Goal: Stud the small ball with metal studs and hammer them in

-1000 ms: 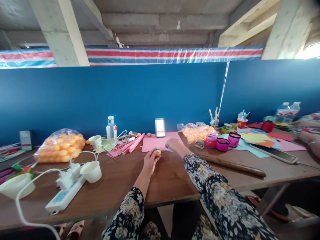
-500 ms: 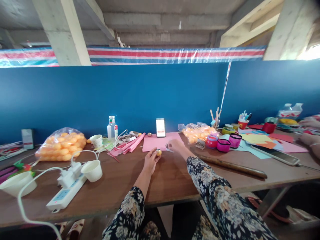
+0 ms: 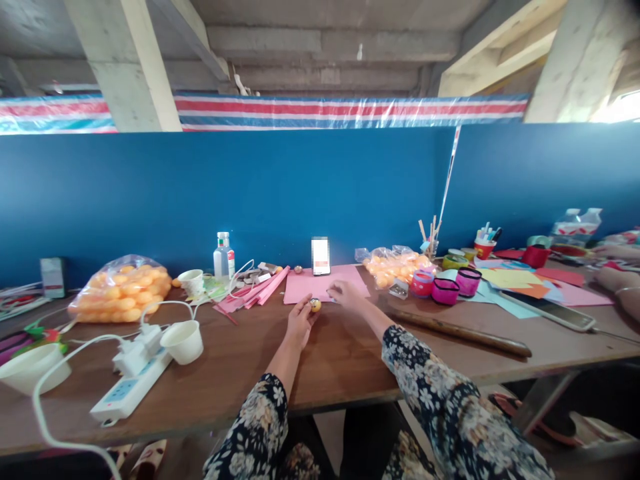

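Observation:
My left hand [image 3: 300, 321] rests on the brown table [image 3: 345, 353] and pinches a small orange ball [image 3: 315, 305] between thumb and fingers. My right hand [image 3: 345, 295] is just right of the ball, fingers curled over something small that I cannot make out, at the near edge of a pink paper sheet [image 3: 307, 285]. A phone [image 3: 321, 256] stands upright behind the sheet against the blue partition.
A bag of orange balls [image 3: 121, 289] lies at left, another bag [image 3: 395, 264] at right. White cups [image 3: 182, 341], a power strip [image 3: 131, 385], a bottle [image 3: 223, 257], tape rolls [image 3: 445, 290], a wooden stick [image 3: 465, 330] and coloured papers [image 3: 520, 279] surround me. Another person's arm [image 3: 620, 280] is far right.
My right hand has moved left, closer to the ball in my left hand. The left hand has stayed in place.

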A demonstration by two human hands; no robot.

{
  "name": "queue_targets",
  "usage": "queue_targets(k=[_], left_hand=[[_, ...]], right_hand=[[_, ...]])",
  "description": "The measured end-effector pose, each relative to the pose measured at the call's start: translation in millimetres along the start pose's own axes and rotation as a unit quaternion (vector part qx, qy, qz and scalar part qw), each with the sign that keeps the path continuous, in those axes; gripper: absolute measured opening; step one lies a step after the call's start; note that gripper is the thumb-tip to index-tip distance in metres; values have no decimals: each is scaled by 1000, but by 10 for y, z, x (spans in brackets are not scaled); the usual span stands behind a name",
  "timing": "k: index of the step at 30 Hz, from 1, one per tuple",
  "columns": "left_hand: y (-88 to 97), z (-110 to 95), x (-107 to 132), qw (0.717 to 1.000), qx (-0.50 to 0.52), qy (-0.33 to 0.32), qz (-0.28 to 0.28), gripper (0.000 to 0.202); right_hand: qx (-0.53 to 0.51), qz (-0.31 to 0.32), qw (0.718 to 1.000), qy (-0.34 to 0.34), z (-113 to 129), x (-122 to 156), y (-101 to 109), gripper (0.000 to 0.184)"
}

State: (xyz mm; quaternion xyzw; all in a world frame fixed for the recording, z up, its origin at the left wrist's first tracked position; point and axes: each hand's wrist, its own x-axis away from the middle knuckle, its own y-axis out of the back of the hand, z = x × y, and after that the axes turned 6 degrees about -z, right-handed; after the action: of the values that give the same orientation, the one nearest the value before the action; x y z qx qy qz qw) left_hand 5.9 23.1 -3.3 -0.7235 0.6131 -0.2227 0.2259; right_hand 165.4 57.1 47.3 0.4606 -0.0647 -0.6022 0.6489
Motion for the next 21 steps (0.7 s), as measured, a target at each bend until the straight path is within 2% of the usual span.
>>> queue_targets(k=[4, 9, 14, 21], left_hand=[[23, 25, -17, 1000, -2, -19, 17, 29], [18, 29, -12, 999, -6, -39, 34, 31], [-13, 3, 37, 997, -33, -39, 49, 31], [-17, 0, 51, 996, -53, -42, 64, 33]], right_hand=[[-150, 3, 989, -15, 72, 217, -202, 23], [-254, 16, 967, -33, 86, 351, -399, 24], [-290, 18, 955, -54, 70, 382, -426, 28], [-268, 15, 959, -94, 145, 429, -374, 33]])
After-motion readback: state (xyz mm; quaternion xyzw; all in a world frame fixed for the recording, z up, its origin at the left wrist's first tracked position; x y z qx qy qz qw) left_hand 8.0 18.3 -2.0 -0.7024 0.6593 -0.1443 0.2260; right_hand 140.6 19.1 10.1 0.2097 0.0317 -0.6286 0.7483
